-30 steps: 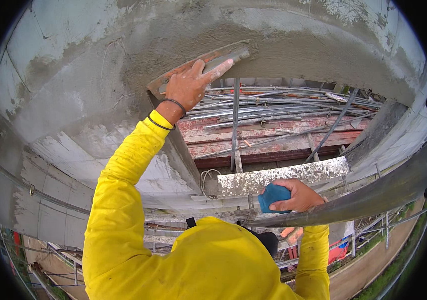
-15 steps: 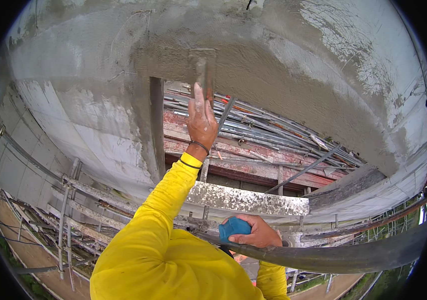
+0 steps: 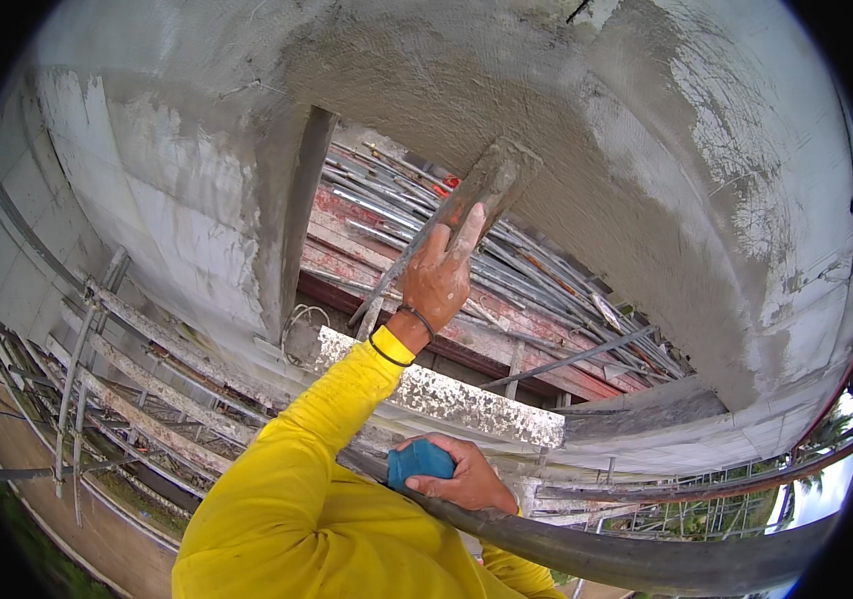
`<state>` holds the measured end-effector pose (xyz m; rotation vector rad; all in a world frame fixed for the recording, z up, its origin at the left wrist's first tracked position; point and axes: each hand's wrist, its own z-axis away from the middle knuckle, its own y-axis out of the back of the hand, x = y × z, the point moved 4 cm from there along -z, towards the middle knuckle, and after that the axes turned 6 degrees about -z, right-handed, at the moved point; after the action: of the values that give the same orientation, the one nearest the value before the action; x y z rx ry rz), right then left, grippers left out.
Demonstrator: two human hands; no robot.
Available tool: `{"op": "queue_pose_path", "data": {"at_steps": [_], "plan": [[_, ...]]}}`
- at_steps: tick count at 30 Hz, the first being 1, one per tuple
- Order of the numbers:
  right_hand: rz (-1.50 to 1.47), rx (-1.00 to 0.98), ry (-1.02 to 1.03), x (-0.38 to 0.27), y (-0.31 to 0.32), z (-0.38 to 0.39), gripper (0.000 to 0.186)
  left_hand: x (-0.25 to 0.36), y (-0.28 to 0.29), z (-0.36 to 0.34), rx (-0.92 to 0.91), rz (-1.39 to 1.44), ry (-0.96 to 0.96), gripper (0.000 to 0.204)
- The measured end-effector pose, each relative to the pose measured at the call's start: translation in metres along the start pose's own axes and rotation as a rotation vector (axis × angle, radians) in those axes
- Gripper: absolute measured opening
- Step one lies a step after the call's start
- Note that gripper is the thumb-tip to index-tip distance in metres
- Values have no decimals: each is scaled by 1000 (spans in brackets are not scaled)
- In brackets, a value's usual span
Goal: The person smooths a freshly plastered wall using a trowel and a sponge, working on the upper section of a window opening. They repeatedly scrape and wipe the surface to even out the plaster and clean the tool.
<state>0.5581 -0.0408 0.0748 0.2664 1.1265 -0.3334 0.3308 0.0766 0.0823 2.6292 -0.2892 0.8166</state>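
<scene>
My left hand (image 3: 438,280) reaches up and grips a trowel (image 3: 506,178). Two fingers stretch along the tool, and its handle is hidden behind them. The trowel's flat, mortar-smeared blade lies against the wet grey mortar (image 3: 586,215) on the wall, at the upper edge of an opening. Lower down, near my body, my right hand (image 3: 471,481) closes round a blue faceted block (image 3: 421,461) whose kind I cannot make out. That hand is right beside a thick dark pipe (image 3: 646,544).
Through the opening, many metal pipes (image 3: 516,280) lie over red weathered boards (image 3: 347,235). A speckled pale plank (image 3: 466,404) crosses below it. Scaffold rails (image 3: 147,389) stand at the lower left. Dry, patchy wall (image 3: 736,110) curves away at the upper right.
My left hand has moved the trowel rightward along the opening's upper edge, and the blade is now tilted. The right hand still holds the blue block. The view has shifted.
</scene>
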Motion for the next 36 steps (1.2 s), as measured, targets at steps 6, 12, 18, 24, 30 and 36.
{"op": "queue_pose_path", "data": {"at_steps": [6, 12, 18, 24, 30, 36], "plan": [[-58, 197, 34, -3, 3, 8, 45, -65, 47, 64, 171, 752, 624, 50], [-289, 390, 168, 16, 18, 17, 45, -55, 17, 18, 87, 1718, 858, 38], [-474, 579, 297, 16, 23, 25, 51, -25, -34, -30, 128, 1926, 684, 44], [-429, 672, 302, 29, 33, 41, 49, -2, -68, -42, 99, 2000, 578, 56], [-437, 639, 241, 14, 24, 28, 52, 72, -156, 16, -425, 1848, 581, 44], [-406, 712, 259, 26, 28, 44, 53, 14, -54, 96, -315, 1000, 511, 36]]}}
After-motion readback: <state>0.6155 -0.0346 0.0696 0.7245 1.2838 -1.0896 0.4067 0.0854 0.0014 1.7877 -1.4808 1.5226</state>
